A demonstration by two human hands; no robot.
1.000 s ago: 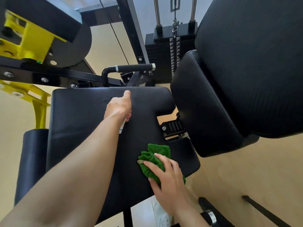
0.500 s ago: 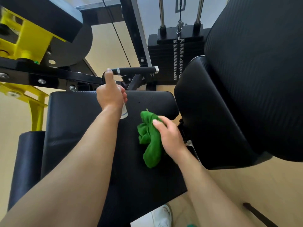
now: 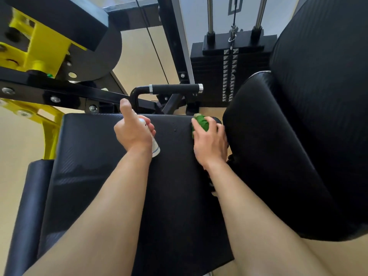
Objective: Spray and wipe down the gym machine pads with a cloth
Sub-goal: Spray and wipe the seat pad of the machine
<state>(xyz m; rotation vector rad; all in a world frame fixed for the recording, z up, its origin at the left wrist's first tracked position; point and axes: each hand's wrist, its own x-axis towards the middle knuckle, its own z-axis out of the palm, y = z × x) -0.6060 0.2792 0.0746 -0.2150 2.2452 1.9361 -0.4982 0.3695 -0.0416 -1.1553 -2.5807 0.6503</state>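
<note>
Green cloth is gripped in the right hand and pressed on the far right corner of the seat pad. A spray bottle is held in the left hand, to its left; the back pad lies just right of the cloth.

Single head-worn wide-angle view
Looks forward and steeply down, close above the seat pad; the weight stack lies farther off, near the top edge.
</note>
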